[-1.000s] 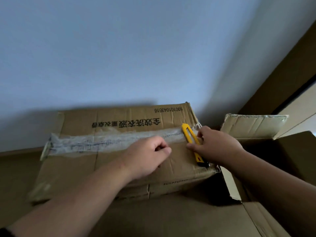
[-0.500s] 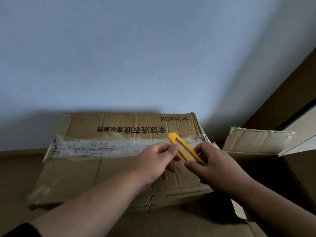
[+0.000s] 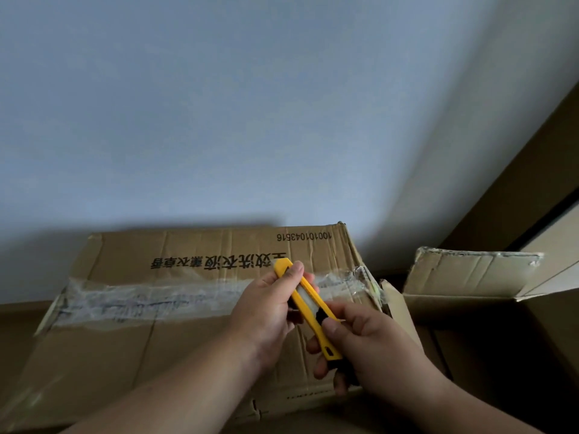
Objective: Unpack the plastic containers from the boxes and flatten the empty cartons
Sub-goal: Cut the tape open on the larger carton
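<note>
1. Cardboard first: a closed brown corrugated carton lies in front of me against a pale blue-grey wall, its top seam covered by a wide strip of clear packing tape running left to right.
2. Black printed characters and a number string sit upside down on the carton's far flap, beyond the tape.
3. I see both hands raised just above the right half of this carton, sharing one tool: a slim yellow plastic utility knife with a black slider, lying diagonally, its tip toward the far left and its butt toward me.
4. My left hand pinches the knife near its tip, thumb on top and fingers curled underneath.
5. My right hand grips the butt end, fingers wrapped below it and the thumb pressed on the black slider.
6. I cannot tell whether any blade is out.
7. To the right, just beside the taped carton, a second brown cardboard box stands open with one flap raised; its inside is dark and I cannot make out any containers.
8. A brown door frame slants up at the far right.
</note>
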